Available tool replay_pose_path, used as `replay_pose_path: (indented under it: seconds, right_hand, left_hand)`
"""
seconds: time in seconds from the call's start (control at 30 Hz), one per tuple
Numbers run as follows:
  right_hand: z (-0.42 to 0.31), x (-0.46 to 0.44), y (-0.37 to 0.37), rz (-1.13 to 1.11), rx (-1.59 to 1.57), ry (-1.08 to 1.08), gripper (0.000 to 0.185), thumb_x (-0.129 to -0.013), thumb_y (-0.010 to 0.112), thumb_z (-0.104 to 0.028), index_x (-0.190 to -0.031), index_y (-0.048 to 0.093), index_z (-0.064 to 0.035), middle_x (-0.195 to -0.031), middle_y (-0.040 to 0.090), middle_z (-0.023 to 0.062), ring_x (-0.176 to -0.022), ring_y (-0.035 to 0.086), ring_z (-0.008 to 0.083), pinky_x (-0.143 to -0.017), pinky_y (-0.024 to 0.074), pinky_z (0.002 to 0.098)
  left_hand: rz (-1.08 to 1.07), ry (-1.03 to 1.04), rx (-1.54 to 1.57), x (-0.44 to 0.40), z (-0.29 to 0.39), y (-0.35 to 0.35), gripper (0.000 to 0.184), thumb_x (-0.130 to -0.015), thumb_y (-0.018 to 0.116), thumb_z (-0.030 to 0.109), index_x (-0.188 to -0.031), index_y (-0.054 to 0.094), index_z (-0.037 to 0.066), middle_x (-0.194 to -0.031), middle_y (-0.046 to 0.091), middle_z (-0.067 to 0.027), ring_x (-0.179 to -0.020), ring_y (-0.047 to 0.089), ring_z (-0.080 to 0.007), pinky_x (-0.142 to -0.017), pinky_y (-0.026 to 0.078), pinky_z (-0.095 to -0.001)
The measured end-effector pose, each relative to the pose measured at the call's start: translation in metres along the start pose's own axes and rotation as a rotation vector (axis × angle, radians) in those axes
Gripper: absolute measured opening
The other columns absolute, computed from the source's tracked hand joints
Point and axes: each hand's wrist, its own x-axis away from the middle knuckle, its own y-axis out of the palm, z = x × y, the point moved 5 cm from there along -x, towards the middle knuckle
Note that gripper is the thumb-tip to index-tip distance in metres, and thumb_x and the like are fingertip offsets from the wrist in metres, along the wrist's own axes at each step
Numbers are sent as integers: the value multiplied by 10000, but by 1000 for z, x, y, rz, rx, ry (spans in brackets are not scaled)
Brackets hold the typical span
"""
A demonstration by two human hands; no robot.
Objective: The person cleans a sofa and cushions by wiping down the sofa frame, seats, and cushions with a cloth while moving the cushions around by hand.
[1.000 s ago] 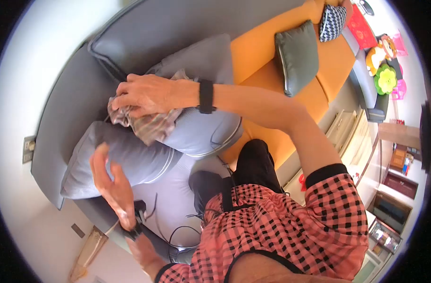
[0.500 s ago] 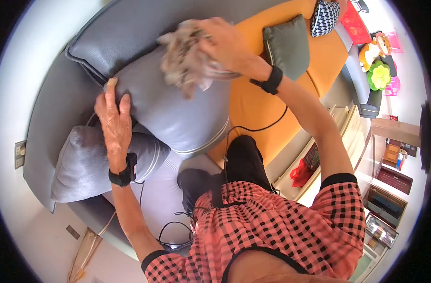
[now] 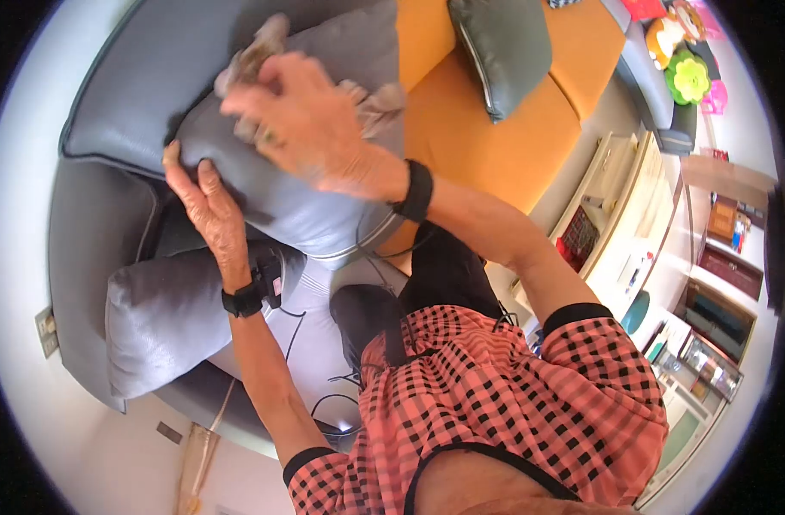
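Note:
A large grey cushion (image 3: pixel 298 206) leans against the grey sofa backrest (image 3: pixel 143 94). My left hand (image 3: pixel 214 215) grips its left edge, thumb on the near face; some of the fingers are hidden. Over the upper part of the cushion, my right hand (image 3: pixel 311 129) is closed on a crumpled, mottled cloth (image 3: pixel 380 107), blurred by motion. Bits of the cloth stick out on both sides of the hand. Below my left wrist lies a smaller grey pillow (image 3: pixel 165 318).
Orange sofa seats (image 3: pixel 487 129) extend to the right, bearing a dark green cushion (image 3: pixel 504 51). A thin black cable (image 3: pixel 294 335) hangs by my left forearm. Past my right arm stands a pale wooden table (image 3: pixel 624 206); a plush toy (image 3: pixel 672 34) sits farther back.
My right hand has swept the cloth left and downward across the cushion. My left hand stays at the cushion's edge. The view has shifted a little.

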Motion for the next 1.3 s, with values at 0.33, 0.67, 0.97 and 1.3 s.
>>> replay_pose_path:
  seconds: [0.33,0.67,0.97,1.3]
  right_hand:
    - [129,202,-29,-110,-208,444,337,-778,737,-62,-1017,504,-109,-966,546,136,-866,592,319,-745,510,355]
    - [139,153,-97,85,-663,928,379,-840,589,-52,-1193,451,-47,-1057,602,116,-1000,610,182,-841,511,321]
    - [95,109,-36,-31,-279,198,554,-751,678,-57,-1264,471,-62,-1087,564,179,-978,575,380,-835,480,400]
    - [115,327,-36,-500,-675,1350,358,-782,624,-74,-1130,557,-27,-979,624,53,-942,580,120,-825,488,292]
  left_hand:
    - [-9,110,-112,2,0,-1,406,-1036,435,171,-1406,360,23,-1366,441,-167,-1252,417,-273,-1081,286,-369]
    - [-13,110,-105,-3,-10,1,413,-1048,418,215,-1417,348,45,-1361,428,-160,-1221,410,-250,-1059,302,-353]
    - [-32,127,-18,-5,-14,2,404,-1043,439,199,-1412,361,56,-1357,421,-126,-1205,406,-221,-1057,287,-326]
    - [-114,-55,96,-8,-13,-9,397,-1026,488,235,-1385,443,71,-1266,494,-72,-1156,442,-176,-1032,309,-277]
